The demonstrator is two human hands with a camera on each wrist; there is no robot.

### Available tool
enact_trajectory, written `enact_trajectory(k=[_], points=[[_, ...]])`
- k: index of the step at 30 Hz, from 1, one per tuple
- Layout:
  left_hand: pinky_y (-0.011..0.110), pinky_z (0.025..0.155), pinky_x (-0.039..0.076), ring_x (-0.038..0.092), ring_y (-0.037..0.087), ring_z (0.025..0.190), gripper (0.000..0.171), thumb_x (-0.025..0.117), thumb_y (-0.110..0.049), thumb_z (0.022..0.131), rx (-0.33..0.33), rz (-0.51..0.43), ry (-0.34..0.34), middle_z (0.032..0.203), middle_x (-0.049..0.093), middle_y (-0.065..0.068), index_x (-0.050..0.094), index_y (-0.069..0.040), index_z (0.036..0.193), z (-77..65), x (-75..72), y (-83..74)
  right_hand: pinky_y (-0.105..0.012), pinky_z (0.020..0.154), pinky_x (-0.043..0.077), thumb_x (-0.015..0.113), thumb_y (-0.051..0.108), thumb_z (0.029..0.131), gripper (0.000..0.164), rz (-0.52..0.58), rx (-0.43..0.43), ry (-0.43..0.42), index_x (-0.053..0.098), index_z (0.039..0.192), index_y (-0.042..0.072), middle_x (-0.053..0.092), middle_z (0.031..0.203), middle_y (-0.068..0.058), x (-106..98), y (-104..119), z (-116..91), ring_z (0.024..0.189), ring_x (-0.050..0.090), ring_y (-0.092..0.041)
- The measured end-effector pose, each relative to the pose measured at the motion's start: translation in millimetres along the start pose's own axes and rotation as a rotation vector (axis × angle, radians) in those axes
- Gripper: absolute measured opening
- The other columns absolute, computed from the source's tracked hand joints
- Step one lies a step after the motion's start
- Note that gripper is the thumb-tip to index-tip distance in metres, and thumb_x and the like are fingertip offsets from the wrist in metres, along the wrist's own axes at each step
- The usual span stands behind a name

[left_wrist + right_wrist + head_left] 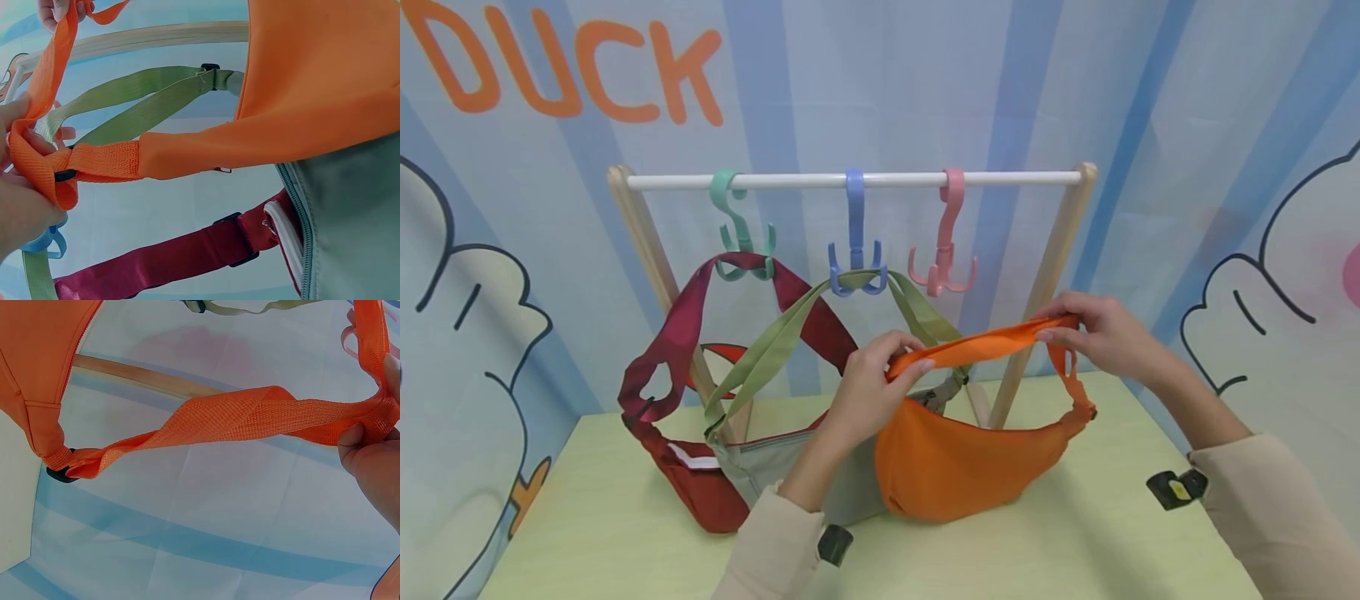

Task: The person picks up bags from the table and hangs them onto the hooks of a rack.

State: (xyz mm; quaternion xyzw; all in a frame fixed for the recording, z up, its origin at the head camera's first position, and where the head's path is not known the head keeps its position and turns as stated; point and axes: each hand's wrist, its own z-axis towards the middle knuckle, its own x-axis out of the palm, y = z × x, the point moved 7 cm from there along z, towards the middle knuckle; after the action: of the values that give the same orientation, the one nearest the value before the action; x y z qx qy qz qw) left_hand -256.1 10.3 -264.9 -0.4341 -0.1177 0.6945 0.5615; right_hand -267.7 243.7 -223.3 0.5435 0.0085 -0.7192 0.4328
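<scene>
An orange shoulder bag hangs by its strap between both hands, at the right front of a small rack. My left hand pinches the strap's left end between thumb and fingers. The right hand grips the strap's right end, holding it slightly higher. From there the strap drops to the bag's right corner, where a black buckle shows in the right wrist view. Just behind the raised strap is a pink hook, with nothing on its prongs.
A white bar on wooden legs carries the hooks. The green hook bears a dark red bag; the blue hook bears a grey-green bag, partly behind the orange one. All stand over a pale yellow table.
</scene>
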Motion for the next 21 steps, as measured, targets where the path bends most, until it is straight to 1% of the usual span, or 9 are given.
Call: enact_trajectory(k=[5,12,18,21], points=[[0.024,0.05,0.035,0.042,0.013,0.059,0.018,0.064,-0.016,0.085,0.003,0.0,-0.008,0.071,0.05,0.0,0.061,-0.003,0.097,4.1,-3.0,-0.3,-0.026,0.054,0.045,0.062,0.008,0.086,0.016,0.006,0.011,-0.004,0.064,0.102,0.006,0.061,0.078,0.001,-2,1,4,0.063,0.052,-0.012],[0.023,0.051,0.034,0.042,0.013,0.059,0.018,0.067,-0.015,0.083,0.012,0.017,-0.004,0.071,0.051,0.0,0.061,-0.003,0.096,9.3,-7.3,-4.1,-0.026,0.053,0.045,0.062,0.009,0.086,0.017,-0.002,0.029,-0.003,0.063,0.102,0.004,0.062,0.078,-0.005,-4,1,9,0.061,0.052,-0.013],[0.023,0.05,0.032,0.04,0.013,0.058,0.017,0.066,-0.013,0.084,0.035,0.029,-0.006,0.071,0.051,0.001,0.061,-0.002,0.096,13.3,-11.9,-7.5,-0.027,0.052,0.045,0.063,0.01,0.086,0.018,-0.02,0.055,-0.009,0.063,0.103,0.004,0.061,0.078,-0.004,-7,1,13,0.059,0.052,-0.013],[0.023,0.05,0.031,0.039,0.013,0.057,0.017,0.065,-0.014,0.085,0.039,0.044,-0.006,0.07,0.05,0.001,0.061,-0.002,0.096,15.4,-14.2,-8.4,-0.027,0.051,0.044,0.063,0.011,0.086,0.018,-0.029,0.062,-0.013,0.063,0.103,0.003,0.062,0.078,-0.005,-8,2,16,0.059,0.052,-0.016]])
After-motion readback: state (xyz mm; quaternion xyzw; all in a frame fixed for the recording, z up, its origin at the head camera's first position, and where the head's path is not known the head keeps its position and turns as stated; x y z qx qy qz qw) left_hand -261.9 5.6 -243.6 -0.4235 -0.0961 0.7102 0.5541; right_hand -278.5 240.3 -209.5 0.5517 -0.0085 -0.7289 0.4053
